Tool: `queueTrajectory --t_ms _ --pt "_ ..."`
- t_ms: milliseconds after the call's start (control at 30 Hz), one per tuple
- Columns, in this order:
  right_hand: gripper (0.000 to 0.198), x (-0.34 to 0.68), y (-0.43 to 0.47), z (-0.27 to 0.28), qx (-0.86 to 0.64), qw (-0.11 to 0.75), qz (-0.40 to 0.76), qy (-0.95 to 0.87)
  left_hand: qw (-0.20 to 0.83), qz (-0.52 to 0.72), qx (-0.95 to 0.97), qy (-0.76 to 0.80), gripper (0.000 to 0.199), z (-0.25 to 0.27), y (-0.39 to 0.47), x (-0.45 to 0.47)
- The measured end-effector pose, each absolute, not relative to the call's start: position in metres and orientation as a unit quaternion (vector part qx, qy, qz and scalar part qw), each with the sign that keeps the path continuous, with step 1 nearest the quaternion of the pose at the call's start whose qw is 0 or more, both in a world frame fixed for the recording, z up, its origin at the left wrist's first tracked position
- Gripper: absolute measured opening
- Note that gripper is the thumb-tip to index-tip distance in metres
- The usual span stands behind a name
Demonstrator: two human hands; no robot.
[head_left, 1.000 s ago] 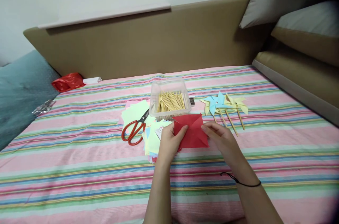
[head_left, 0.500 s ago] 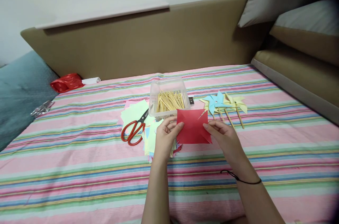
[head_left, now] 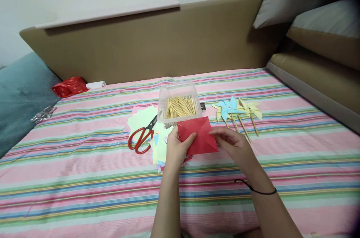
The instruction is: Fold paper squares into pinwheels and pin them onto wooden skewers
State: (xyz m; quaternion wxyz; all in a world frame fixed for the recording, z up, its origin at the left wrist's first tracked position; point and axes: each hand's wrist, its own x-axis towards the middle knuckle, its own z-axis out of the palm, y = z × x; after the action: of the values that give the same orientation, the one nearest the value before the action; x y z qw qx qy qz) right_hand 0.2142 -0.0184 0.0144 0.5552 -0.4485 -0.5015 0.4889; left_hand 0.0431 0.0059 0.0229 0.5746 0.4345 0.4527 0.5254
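A square of red paper (head_left: 197, 144), with slits running in from its corners, is held up tilted in front of me. My left hand (head_left: 180, 146) pinches its left side, thumb on the front and fingers behind. At the paper's right edge is my right hand (head_left: 232, 144), thumb and fingers bent around the slit edge there. Beneath and left of my left hand lie loose coloured paper sheets (head_left: 159, 149). Red-handled scissors (head_left: 143, 134) rest on the papers. Just beyond the red paper stands a clear plastic box (head_left: 180, 89) of thin wooden sticks (head_left: 181, 107).
Blue and yellow paper pinwheels (head_left: 230, 108) on sticks lie right of the box, near a small dark item (head_left: 203, 106). A red plastic bag (head_left: 70, 87), a white object (head_left: 96, 85) and a clear packet (head_left: 43, 114) lie far left on the striped cloth (head_left: 98, 178).
The red paper has shifted left and turned, tilting up on its right. My left thumb reaches further onto it. My right thumb has come off its front face to the edge.
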Motion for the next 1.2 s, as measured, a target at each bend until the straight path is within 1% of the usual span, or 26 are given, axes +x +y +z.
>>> queueTrajectory --t_ms 167,333,433,633,767,933,1100,1200 --pt "0.012 0.214 -0.018 0.014 -0.450 0.530 0.508 -0.508 0.571 0.513 0.465 0.441 0.031 0.021 0.007 0.044" --pt "0.012 0.211 -0.015 0.012 -0.461 0.535 0.493 -0.508 0.562 0.496 0.490 0.444 0.027 0.022 0.006 0.043" --pt "0.016 0.208 -0.015 0.012 -0.473 0.538 0.484 -0.502 0.579 0.489 0.488 0.434 0.025 0.023 0.005 0.044" --pt "0.018 0.201 -0.018 0.015 -0.490 0.529 0.502 -0.477 0.583 0.480 0.493 0.432 0.018 0.022 0.006 0.046" --pt "0.018 0.198 -0.018 0.016 -0.512 0.537 0.480 -0.468 0.603 0.479 0.481 0.419 0.019 0.022 0.005 0.046" --pt "0.013 0.200 -0.017 0.013 -0.517 0.555 0.462 -0.459 0.645 0.491 0.438 0.390 0.022 0.025 0.005 0.047" --pt "0.009 0.203 -0.016 0.010 -0.521 0.572 0.418 -0.475 0.634 0.496 0.448 0.388 0.024 0.024 0.006 0.048" --pt "0.008 0.202 -0.017 0.012 -0.517 0.571 0.411 -0.487 0.629 0.490 0.457 0.394 0.026 0.023 0.004 0.049"
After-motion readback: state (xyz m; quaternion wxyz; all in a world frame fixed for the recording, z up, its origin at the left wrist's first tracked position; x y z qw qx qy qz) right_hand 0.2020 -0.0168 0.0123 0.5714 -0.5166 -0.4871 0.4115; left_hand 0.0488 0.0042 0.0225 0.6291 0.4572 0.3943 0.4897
